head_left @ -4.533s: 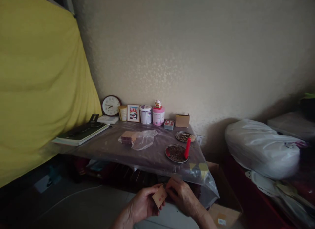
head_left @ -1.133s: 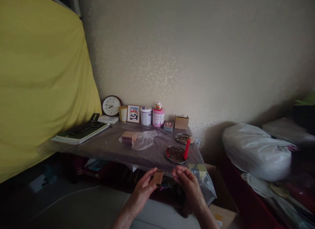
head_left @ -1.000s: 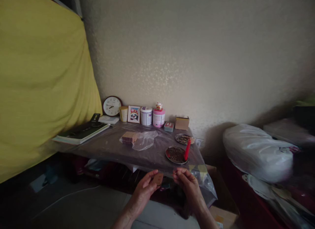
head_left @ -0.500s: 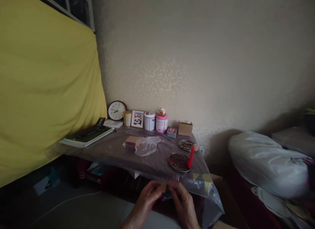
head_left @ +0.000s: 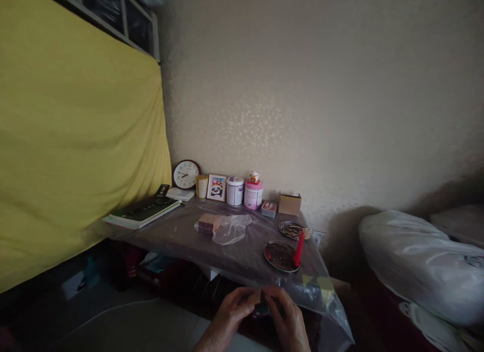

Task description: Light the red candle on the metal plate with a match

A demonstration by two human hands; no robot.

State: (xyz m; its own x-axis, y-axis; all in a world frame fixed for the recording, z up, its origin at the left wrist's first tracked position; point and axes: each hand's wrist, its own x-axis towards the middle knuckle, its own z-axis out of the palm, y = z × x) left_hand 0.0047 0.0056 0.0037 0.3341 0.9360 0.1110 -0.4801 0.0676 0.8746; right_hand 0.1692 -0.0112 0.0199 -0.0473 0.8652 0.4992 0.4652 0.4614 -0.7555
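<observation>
My left hand (head_left: 235, 307) is closed around a small tan matchbox (head_left: 256, 297), held in front of the table's near edge. Close beside it, my right hand (head_left: 286, 311) has its thumb and fingers pinched together at the box's right end; what they grip is too small and dark to make out. Beyond the hands, a red candle (head_left: 299, 249) stands upright on a round metal plate (head_left: 273, 264) with dark bits on it. A second plate (head_left: 282, 233) behind holds several matchsticks. Further left lies a block of stacked matchboxes (head_left: 208, 224) by a crumpled clear plastic bag (head_left: 232, 229).
A clear plastic sheet covers the table (head_left: 170, 241). Along the wall stand a clock (head_left: 186, 174), a panda picture (head_left: 217, 187), two tins, a card box (head_left: 268, 209) and an open carton (head_left: 290, 204). A large book (head_left: 143, 213) lies left; a white bag (head_left: 416, 266) sits right.
The view has shifted, so the table items appear slightly lower and further right. The matchbox has tilted between my hands, and my right fingers have drawn slightly away from it.
</observation>
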